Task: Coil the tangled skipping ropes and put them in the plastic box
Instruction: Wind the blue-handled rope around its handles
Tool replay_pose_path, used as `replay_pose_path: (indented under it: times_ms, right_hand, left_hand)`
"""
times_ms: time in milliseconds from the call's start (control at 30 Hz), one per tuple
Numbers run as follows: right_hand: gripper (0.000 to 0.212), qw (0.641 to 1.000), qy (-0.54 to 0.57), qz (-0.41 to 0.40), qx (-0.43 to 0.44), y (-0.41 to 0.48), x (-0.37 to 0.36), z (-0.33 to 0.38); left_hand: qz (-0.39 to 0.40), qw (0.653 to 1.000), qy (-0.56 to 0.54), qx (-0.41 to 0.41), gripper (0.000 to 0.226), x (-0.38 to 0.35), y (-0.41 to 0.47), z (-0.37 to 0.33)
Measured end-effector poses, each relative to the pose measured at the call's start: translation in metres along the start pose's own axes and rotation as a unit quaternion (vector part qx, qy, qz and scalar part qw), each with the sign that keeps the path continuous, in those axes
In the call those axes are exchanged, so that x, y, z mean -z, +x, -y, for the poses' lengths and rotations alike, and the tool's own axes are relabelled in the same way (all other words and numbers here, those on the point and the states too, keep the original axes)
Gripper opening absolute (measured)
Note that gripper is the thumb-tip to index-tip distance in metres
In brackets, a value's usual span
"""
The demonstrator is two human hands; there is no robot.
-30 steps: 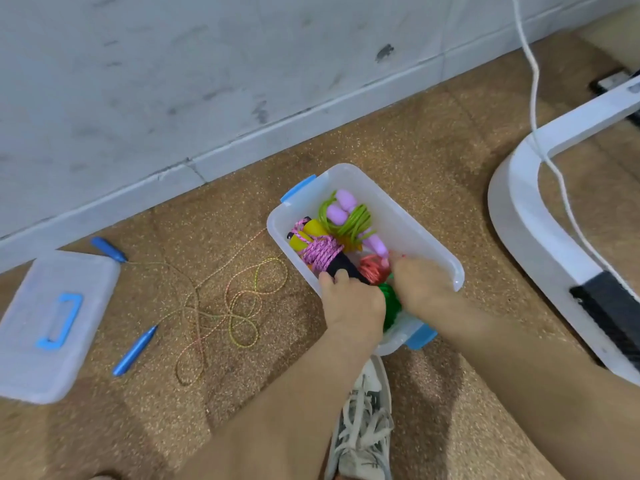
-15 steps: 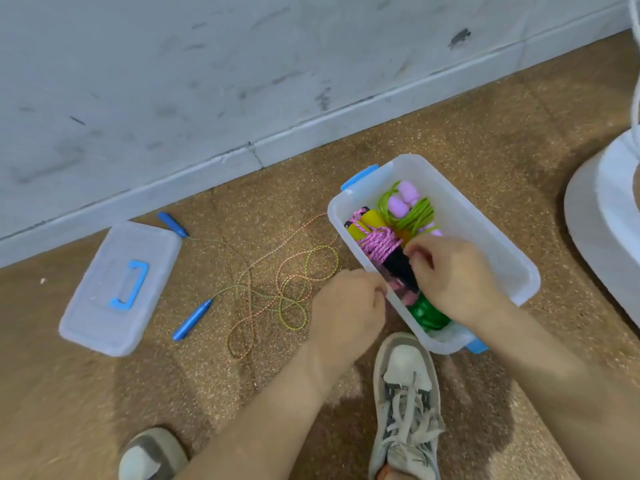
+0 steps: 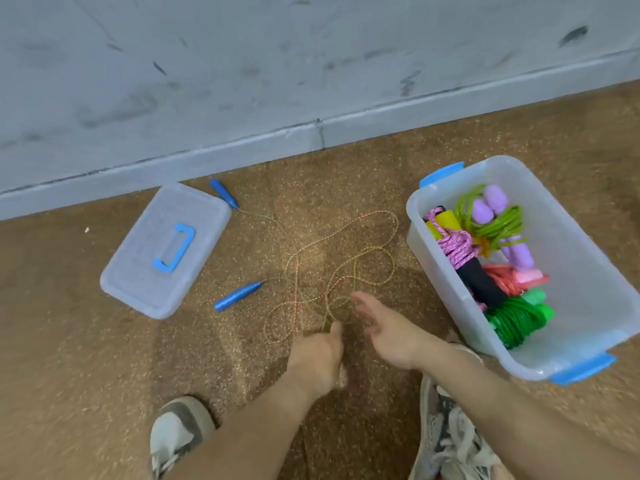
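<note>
Looking down at a speckled brown floor beside a grey wall. In the middle, loose on the floor, a tangled multicoloured skipping rope [image 3: 298, 271] with two blue handles [image 3: 237, 296]. Left hand [image 3: 317, 351] at its near loops, fingers curled, thumb by the cord; grip impossible to tell. Right hand [image 3: 384, 327] just beside, fingers spread, holding nothing. On the right, a clear plastic box [image 3: 585, 292] with coiled ropes [image 3: 512, 317] inside. On the left, the lid [image 3: 145, 271].

Rope [image 3: 297, 271] multicoloured speckle, blue handles [image 3: 237, 296]; box [image 3: 581, 271] clear, blue clips [image 3: 441, 173]; pink coil [image 3: 457, 249], green coil [image 3: 516, 320].
</note>
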State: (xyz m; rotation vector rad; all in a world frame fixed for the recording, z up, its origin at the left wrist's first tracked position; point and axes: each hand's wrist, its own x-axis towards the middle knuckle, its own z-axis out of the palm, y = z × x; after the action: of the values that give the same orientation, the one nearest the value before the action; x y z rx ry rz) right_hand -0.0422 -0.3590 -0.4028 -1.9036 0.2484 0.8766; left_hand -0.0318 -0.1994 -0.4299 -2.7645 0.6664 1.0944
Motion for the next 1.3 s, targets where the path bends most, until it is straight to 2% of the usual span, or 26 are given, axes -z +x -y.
replay_pose_path:
  times_ms: [67, 100, 167, 233, 333, 400, 467, 533, 633, 700, 767, 833, 867, 933, 967, 1033, 1100, 1167, 1233, 1267, 1300]
  right_hand:
    - [0.088, 0.991, -0.133, 0.007, 0.023, -0.003, -0.002, 0.007]
    - [0.093, 0.976, -0.214, 0.014, 0.046, -0.003, -0.004, 0.011]
    - [0.1, 0.951, -0.29, 0.037, 0.103, -0.007, -0.007, 0.029]
    - [0.097, 0.958, -0.234, 0.046, 0.158, -0.012, -0.008, 0.052]
    - [0.086, 0.983, -0.004, 0.065, 0.172, -0.03, 0.006, 0.105]
    - [0.07, 0.982, 0.039, 0.079, 0.164, -0.05, 0.021, 0.148]
    - [0.04, 0.978, -0.013, 0.063, 0.197, -0.073, 0.032, 0.191]
    - [0.022, 0.971, -0.069, 0.042, 0.224, -0.102, 0.039, 0.23]
    - [0.016, 0.965, -0.111, 0.061, 0.23, -0.153, 0.043, 0.271]
    - [0.015, 0.963, -0.147, 0.071, 0.217, -0.19, 0.042, 0.292]
    - [0.015, 0.964, -0.162, 0.037, 0.209, -0.222, 0.043, 0.309]
    - [0.016, 0.961, -0.163, -0.022, 0.224, -0.247, 0.044, 0.325]
    - [0.017, 0.959, -0.144, -0.046, 0.238, -0.258, 0.043, 0.332]
    - [0.02, 0.961, -0.034, -0.075, 0.265, -0.276, 0.043, 0.342]
    - [0.023, 0.956, 0.042, -0.082, 0.279, -0.282, 0.043, 0.345]
    - [0.025, 0.932, 0.176, -0.078, 0.306, -0.292, 0.041, 0.348]
    - [0.023, 0.907, 0.265, -0.042, 0.325, -0.295, 0.035, 0.344]
    - [0.022, 0.904, 0.272, -0.013, 0.33, -0.293, 0.028, 0.335]
    - [0.023, 0.929, 0.181, -0.011, 0.323, -0.293, 0.025, 0.328]
    - [0.024, 0.935, 0.153, -0.012, 0.321, -0.293, 0.026, 0.327]
    - [0.023, 0.933, 0.156, -0.015, 0.323, -0.293, 0.028, 0.328]
  left_hand:
    - [0.055, 0.994, -0.087, 0.047, 0.041, 0.004, -0.001, 0.005]
    - [0.091, 0.975, -0.188, 0.07, 0.034, 0.01, -0.003, 0.01]
    - [0.126, 0.899, -0.413, 0.077, 0.029, 0.034, -0.009, 0.023]
    - [0.139, 0.792, -0.591, 0.064, 0.018, 0.074, -0.024, 0.039]
    - [0.123, 0.672, -0.73, -0.019, 0.016, 0.16, -0.065, 0.068]
    - [0.072, 0.617, -0.781, -0.067, 0.017, 0.215, -0.101, 0.086]
    - [-0.002, 0.569, -0.814, -0.118, 0.019, 0.267, -0.144, 0.097]
    - [-0.086, 0.512, -0.836, -0.179, 0.021, 0.313, -0.194, 0.106]
    - [-0.233, 0.4, -0.856, -0.23, 0.018, 0.352, -0.265, 0.125]
    - [-0.32, 0.331, -0.857, -0.233, 0.02, 0.36, -0.305, 0.141]
    - [-0.391, 0.29, -0.847, -0.211, 0.025, 0.353, -0.332, 0.157]
    - [-0.456, 0.3, -0.824, -0.152, 0.028, 0.337, -0.349, 0.17]
    - [-0.482, 0.32, -0.809, -0.107, 0.028, 0.327, -0.352, 0.175]
    - [-0.519, 0.372, -0.769, -0.008, 0.032, 0.306, -0.351, 0.184]
    - [-0.531, 0.384, -0.755, 0.036, 0.034, 0.297, -0.347, 0.186]
    - [-0.547, 0.387, -0.737, 0.094, 0.036, 0.288, -0.342, 0.187]
    - [-0.573, 0.411, -0.696, 0.135, 0.035, 0.288, -0.339, 0.188]
    - [-0.599, 0.432, -0.653, 0.166, 0.031, 0.29, -0.337, 0.19]
    - [-0.605, 0.46, -0.618, 0.203, 0.028, 0.289, -0.334, 0.198]
    - [-0.595, 0.492, -0.594, 0.227, 0.028, 0.286, -0.332, 0.203]
    - [-0.571, 0.546, -0.56, 0.25, 0.029, 0.283, -0.328, 0.208]
